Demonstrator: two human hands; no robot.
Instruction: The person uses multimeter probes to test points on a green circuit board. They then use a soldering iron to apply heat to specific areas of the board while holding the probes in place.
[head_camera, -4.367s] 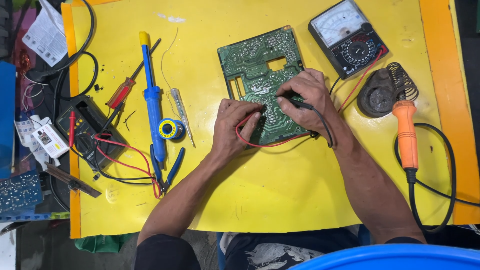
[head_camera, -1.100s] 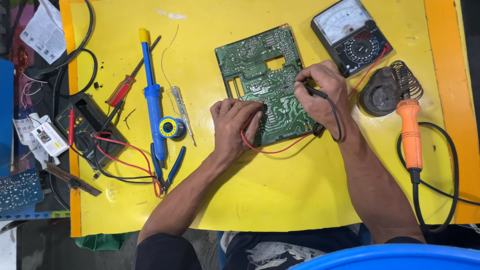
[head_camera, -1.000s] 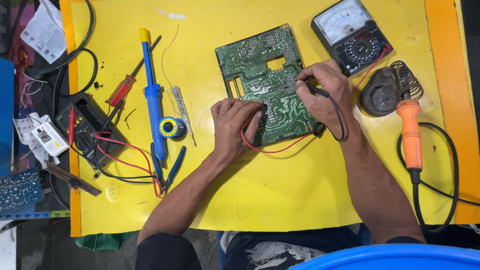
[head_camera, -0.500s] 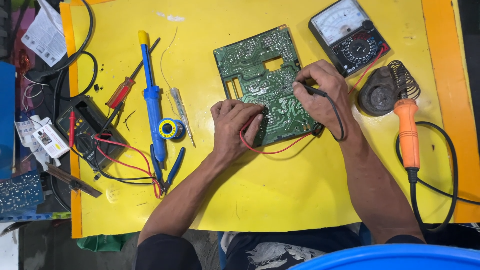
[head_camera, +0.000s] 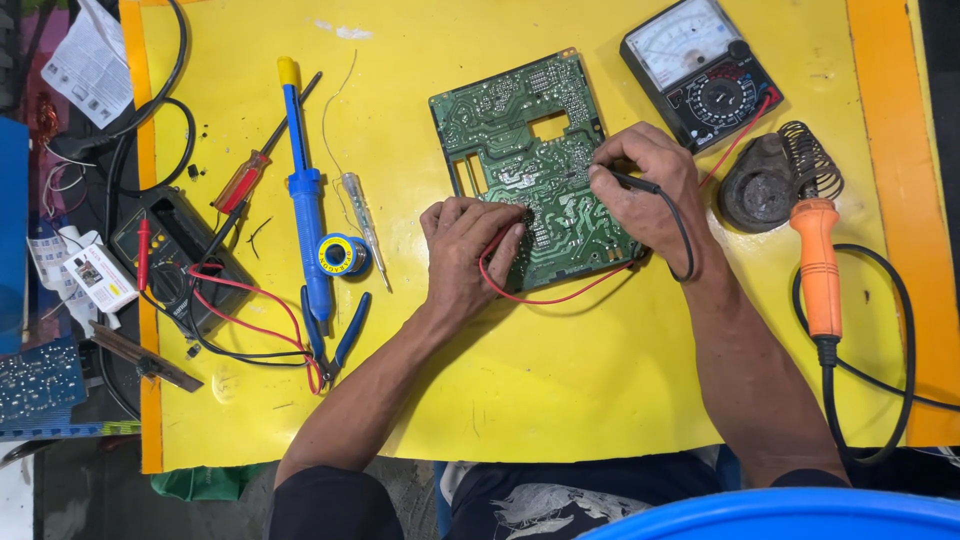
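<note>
Green board: a circuit board (head_camera: 530, 165) lies solder side up on the yellow surface (head_camera: 560, 390), upper middle, between the two hands.
Left hand: the left hand (head_camera: 465, 255) rests its curled fingers on the board's lower left edge, closed on a red probe lead (head_camera: 545, 297) whose tip is hidden under the fingers.
Right hand: the right hand (head_camera: 650, 185) pinches a black probe (head_camera: 630, 181), tip down on the traces near the right edge.
Risk, slip: the tracks look closely packed, so a probe tip that skids could likely bridge two of them and give a false reading.
Risk, shift: the board lies loose; uneven pressing could turn it and lift a tip off its point.
Risk, leads: the red lead loops under the board's lower edge and the black one curls by the right wrist; a snag could tug the meter (head_camera: 700, 70) just beyond the board.
Risk, heat: the soldering iron (head_camera: 818, 270) sits in its stand (head_camera: 780, 180) near the right forearm; whether it is hot I cannot tell.
Count, boards: one green, plus one blue board (head_camera: 40, 380) at the far left edge.
Count, meters: two, the analogue one and a dark one (head_camera: 175, 260) at left with its own leads.
Count, irons: one.
Count, left tools: one blue desoldering pump (head_camera: 303, 190), one red screwdriver (head_camera: 250, 170), one clear tester screwdriver (head_camera: 362, 220), one solder reel (head_camera: 342, 254), one blue-handled pliers (head_camera: 335, 340).
</note>
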